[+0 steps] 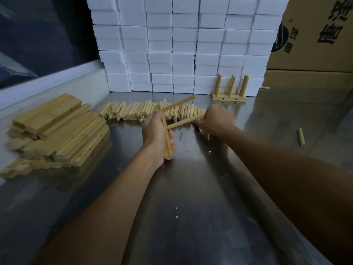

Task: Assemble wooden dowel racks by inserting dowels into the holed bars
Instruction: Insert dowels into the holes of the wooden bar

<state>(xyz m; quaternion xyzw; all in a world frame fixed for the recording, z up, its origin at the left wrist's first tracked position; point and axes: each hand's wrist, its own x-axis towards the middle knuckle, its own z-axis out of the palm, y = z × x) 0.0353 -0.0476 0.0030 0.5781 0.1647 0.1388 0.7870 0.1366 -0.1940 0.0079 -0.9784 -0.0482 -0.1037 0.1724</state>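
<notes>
In the head view, the left hand (155, 131) held a holed bar (166, 133) above the steel bench (191, 188), its grip closed around the middle of the bar. Two dowels already stood in this bar: the upper dowel (178, 104) near the far end and the lower dowel (184, 122) near the middle, both pointing to the right. The near end of the bar was free, with a small hole visible on its side.

The right hand (217, 119) was at the right end of the dowel row (152, 111), which lay on the bench behind the hands. Its fingers were curled downward, but the hand was blurred and I could not tell if its grip had closed on a dowel.

A finished rack (229, 92) stood upright further back, before the stacked white blocks (181, 44). A bar pile (57, 131) lay on the left, and a loose dowel (301, 136) on the right.

I judge the step in hand to be fetching the third dowel. The next move would call for bringing one dowel end to the free hole, keeping it straight, and pressing it in while the left hand keeps the bar firm.
</notes>
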